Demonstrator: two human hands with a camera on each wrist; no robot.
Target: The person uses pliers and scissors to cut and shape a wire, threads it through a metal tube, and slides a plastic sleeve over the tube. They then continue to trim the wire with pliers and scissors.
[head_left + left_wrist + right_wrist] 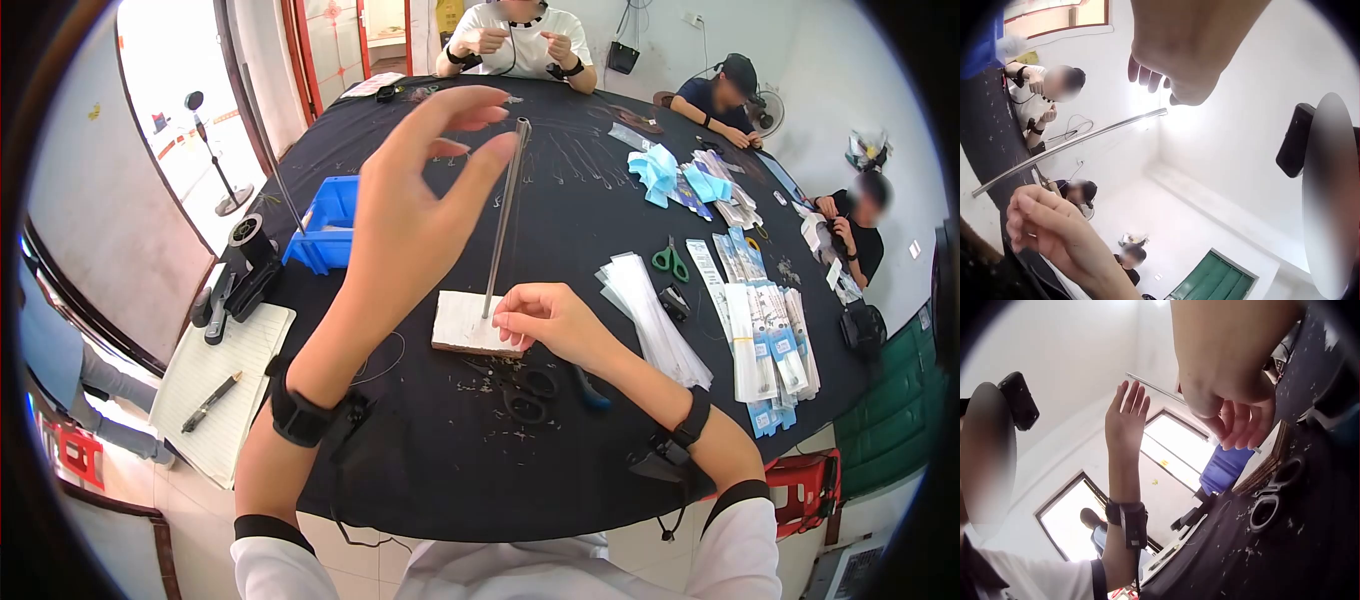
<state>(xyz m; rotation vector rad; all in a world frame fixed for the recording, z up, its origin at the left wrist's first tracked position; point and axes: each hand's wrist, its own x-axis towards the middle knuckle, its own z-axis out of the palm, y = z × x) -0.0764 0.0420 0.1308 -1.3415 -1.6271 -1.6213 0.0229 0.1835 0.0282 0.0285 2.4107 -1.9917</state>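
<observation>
A thin metal rod [506, 205] stands upright, slightly tilted, on a small white block [462, 318] with brown layered sides. My left hand [420, 200] is raised beside the rod's top, fingers spread from the thumb; the thumb tip overlaps the rod in the head view. In the right wrist view the left hand [1126, 422] shows extended fingers. Low by the rod's foot is my right hand [555, 320], its fingers curled and thumb close to the index finger. I cannot tell whether a fine line is pinched there. Black-handled scissors [525, 395] lie just before the block.
A blue bin [328, 235] and wire spool [246, 232] stand left, near a notebook [215, 400] with a pen. At right lie green scissors [670, 260], clear plastic sleeves [655, 320] and packets [770, 345]. Several people sit around the black-covered table [430, 450].
</observation>
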